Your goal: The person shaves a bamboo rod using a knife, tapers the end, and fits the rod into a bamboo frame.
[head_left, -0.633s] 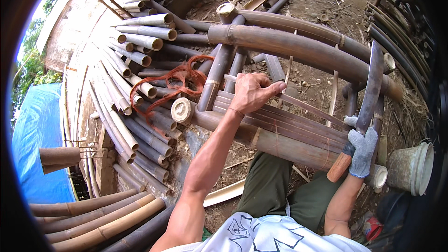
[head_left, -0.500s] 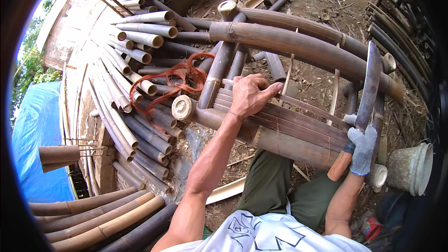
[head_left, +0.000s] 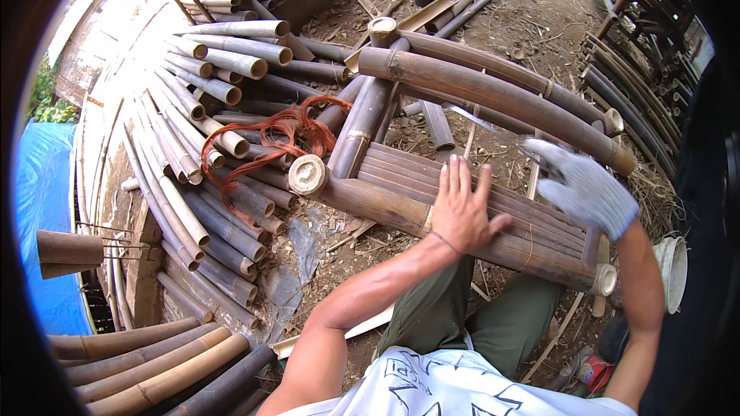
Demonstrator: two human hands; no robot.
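My left hand [head_left: 464, 212] rests flat on the dark bamboo slats [head_left: 401, 173], fingers stretched out and thumb apart. The slats lie side by side within a bamboo frame [head_left: 362, 200] across my knees, beside its thick near rail. My right hand [head_left: 586, 189], in a grey knitted glove, is raised over the frame's right part. It is closed around a machete [head_left: 486, 125], whose narrow blade points left and away over the gap between the slats and the far curved poles. The glove hides the handle, and the blade is partly blurred.
Orange-red twine [head_left: 289, 131] lies on stacked bamboo poles [head_left: 239, 65] at left. More poles [head_left: 162, 366] lie at lower left, near a blue tarp [head_left: 46, 223]. A whitish bucket [head_left: 669, 273] stands at right. Offcuts [head_left: 482, 8] lie on the dirt beyond the frame.
My left hand has left the slat at the far edge and now lies flat, nearer and to the right. My right hand has lifted the machete from upright to pointing left. The view has shifted.
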